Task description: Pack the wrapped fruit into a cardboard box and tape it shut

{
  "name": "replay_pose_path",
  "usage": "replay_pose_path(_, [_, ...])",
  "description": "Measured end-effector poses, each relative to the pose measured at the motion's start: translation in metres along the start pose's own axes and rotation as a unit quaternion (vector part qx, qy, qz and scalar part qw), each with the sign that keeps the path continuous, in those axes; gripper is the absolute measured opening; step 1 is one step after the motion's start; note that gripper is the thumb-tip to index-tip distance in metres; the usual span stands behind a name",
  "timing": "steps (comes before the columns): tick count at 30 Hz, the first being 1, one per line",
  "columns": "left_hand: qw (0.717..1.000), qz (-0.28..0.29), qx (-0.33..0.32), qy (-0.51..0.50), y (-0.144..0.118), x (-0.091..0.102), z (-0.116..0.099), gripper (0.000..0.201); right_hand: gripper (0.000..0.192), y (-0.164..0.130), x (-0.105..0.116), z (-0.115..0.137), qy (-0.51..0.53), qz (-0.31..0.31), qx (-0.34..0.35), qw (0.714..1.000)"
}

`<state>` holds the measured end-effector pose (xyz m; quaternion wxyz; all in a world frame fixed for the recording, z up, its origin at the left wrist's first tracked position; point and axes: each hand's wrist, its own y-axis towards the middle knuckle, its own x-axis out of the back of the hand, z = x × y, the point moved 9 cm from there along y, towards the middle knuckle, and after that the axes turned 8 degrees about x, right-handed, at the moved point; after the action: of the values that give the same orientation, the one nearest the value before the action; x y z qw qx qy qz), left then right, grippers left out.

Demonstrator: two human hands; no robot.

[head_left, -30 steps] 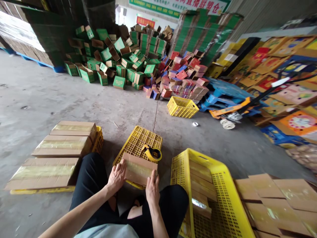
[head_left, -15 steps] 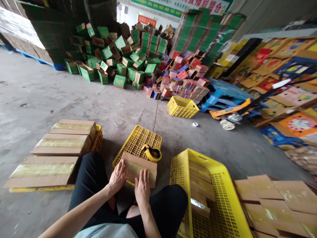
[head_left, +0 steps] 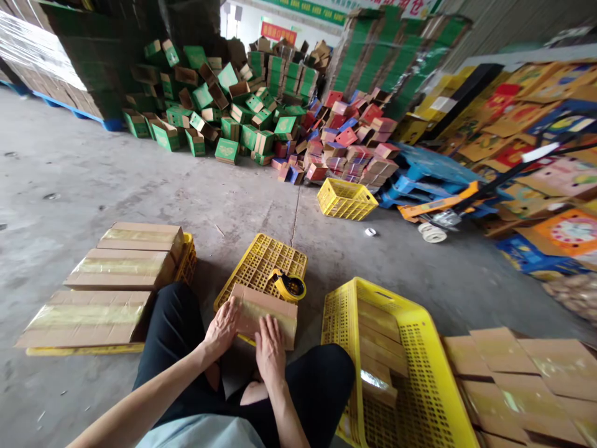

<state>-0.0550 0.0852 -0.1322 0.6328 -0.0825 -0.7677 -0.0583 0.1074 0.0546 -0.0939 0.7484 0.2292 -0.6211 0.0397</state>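
- My left hand (head_left: 224, 325) lies flat, fingers spread, on the left end of the small brown cardboard box with a glossy tape strip along its top (head_left: 265, 310).
- My right hand (head_left: 269, 350) lies flat as well, fingers together, pressing the near side of the box just right of my left hand; neither hand pinches anything.
- The box rests on the upturned yellow plastic lattice crate (head_left: 261, 264) directly ahead of both hands, between my knees.
- Its long axis runs left to right across me, tilted slightly so the right end sits farther from my right hand.
- The yellow tape dispenser (head_left: 289, 285) lies on the crate just beyond the box's far right corner, nearer my right hand than my left.
- The free right end of the box is closer to my right hand.
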Motion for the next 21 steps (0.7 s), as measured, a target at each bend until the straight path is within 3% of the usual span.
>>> replay_pose_path(4, [0.999,0.012,0.028,0.016,-0.001,0.002,-0.005,0.084,0.056,-0.021,0.008,-0.035,-0.041,-0.037,-0.043,0.998])
replay_pose_path(6, [0.999,0.02,0.034,0.002,0.0,0.004,-0.014,0.082,0.058,-0.023,0.007,-0.035,-0.046,-0.055,-0.042,0.997])
replay_pose_path(9, [0.999,0.046,-0.012,-0.025,0.001,0.001,-0.045,0.078,0.058,-0.022,0.003,-0.031,-0.05,-0.08,-0.058,0.994])
replay_pose_path(14, [0.995,0.056,-0.06,-0.062,0.005,-0.003,-0.084,0.088,0.054,-0.024,-0.003,-0.028,-0.041,-0.072,-0.05,0.995])
replay_pose_path(21, [0.99,0.06,-0.082,-0.099,0.012,0.004,-0.072,0.094,0.054,-0.023,0.005,-0.027,-0.044,-0.093,-0.051,0.993])
